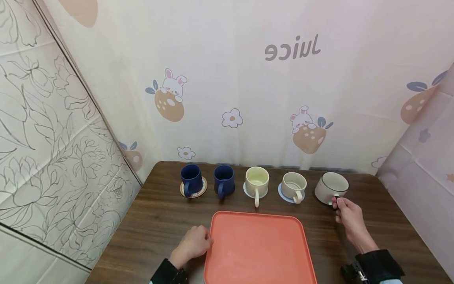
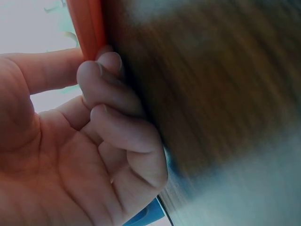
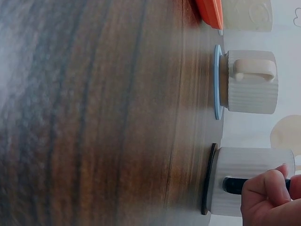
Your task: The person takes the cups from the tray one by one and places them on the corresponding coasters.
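Observation:
At the right end of a row of mugs, my right hand (image 1: 349, 221) grips the dark handle (image 3: 233, 185) of a white ribbed mug (image 1: 328, 189). This mug stands upright on a black coaster (image 3: 209, 179). My left hand (image 1: 193, 242) holds the left edge of an orange-red tray (image 1: 257, 248), thumb on one side and curled fingertips on the other in the left wrist view. Next to the white mug, a cream ribbed mug (image 1: 293, 186) sits on a light blue coaster (image 3: 217, 82), its handle towards me.
Left of those stand a pale yellow-green mug (image 1: 257, 181) on a pale coaster and two navy mugs, one (image 1: 224, 179) near the middle and one (image 1: 190, 178) on a patterned round coaster (image 1: 201, 191). A printed curtain (image 1: 227, 79) hangs behind the wooden table (image 1: 149, 225).

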`<state>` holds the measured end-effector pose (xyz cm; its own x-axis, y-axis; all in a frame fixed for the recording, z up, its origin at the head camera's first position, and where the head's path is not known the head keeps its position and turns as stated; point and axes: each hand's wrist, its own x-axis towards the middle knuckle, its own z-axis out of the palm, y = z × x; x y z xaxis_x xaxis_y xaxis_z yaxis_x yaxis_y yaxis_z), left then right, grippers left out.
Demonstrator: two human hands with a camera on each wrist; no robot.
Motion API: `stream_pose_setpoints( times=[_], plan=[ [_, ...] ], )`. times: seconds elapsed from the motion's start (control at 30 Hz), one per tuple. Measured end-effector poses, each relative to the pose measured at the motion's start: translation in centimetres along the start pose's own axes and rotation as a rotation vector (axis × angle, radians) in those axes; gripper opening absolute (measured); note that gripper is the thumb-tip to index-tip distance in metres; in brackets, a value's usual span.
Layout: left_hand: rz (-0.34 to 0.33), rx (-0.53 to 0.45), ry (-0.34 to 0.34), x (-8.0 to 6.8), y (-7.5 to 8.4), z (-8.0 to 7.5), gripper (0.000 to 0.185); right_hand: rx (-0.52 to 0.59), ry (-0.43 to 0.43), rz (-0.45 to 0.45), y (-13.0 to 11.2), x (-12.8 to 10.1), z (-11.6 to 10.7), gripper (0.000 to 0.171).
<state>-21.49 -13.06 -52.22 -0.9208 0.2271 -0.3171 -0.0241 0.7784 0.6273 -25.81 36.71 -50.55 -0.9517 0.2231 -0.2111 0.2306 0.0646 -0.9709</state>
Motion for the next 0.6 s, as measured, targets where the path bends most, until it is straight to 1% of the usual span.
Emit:
stream_pose_setpoints(
  times=[0.2, 0.27, 0.37, 0.43, 0.47, 0.5, 0.53, 0.6],
  plan=[
    [0.006, 0.004, -0.001, 0.0, -0.1, 0.1, 0.032, -0.002, -0.009, -0.008, -0.1, 0.1, 0.0, 0.037],
    [0.007, 0.005, -0.002, 0.1, -0.1, 0.1, 0.032, -0.018, -0.022, -0.018, -0.1, 0.1, -0.2, 0.037],
    [0.009, -0.001, -0.002, 0.1, -0.2, 0.1, 0.031, 0.005, -0.055, -0.029, 0.0, 0.1, -0.5, 0.035],
    [0.005, -0.006, -0.004, 0.1, -0.2, 0.2, 0.031, 0.0, -0.075, -0.036, 0.0, 0.0, -0.8, 0.036],
    [0.005, -0.009, -0.003, 0.1, -0.2, 0.2, 0.031, -0.024, -0.076, -0.046, 0.0, 0.0, -0.9, 0.038],
    [0.005, -0.011, -0.002, 0.1, -0.2, 0.2, 0.031, -0.09, -0.07, -0.063, -0.1, -0.1, -1.0, 0.04],
    [0.002, -0.016, -0.005, 0.1, -0.2, 0.2, 0.03, -0.186, -0.051, -0.09, -0.2, -0.4, -1.1, 0.044],
    [0.004, -0.015, -0.008, 0.1, -0.2, 0.3, 0.031, -0.416, 0.023, -0.155, -0.5, -1.0, -1.2, 0.051]
  ],
)
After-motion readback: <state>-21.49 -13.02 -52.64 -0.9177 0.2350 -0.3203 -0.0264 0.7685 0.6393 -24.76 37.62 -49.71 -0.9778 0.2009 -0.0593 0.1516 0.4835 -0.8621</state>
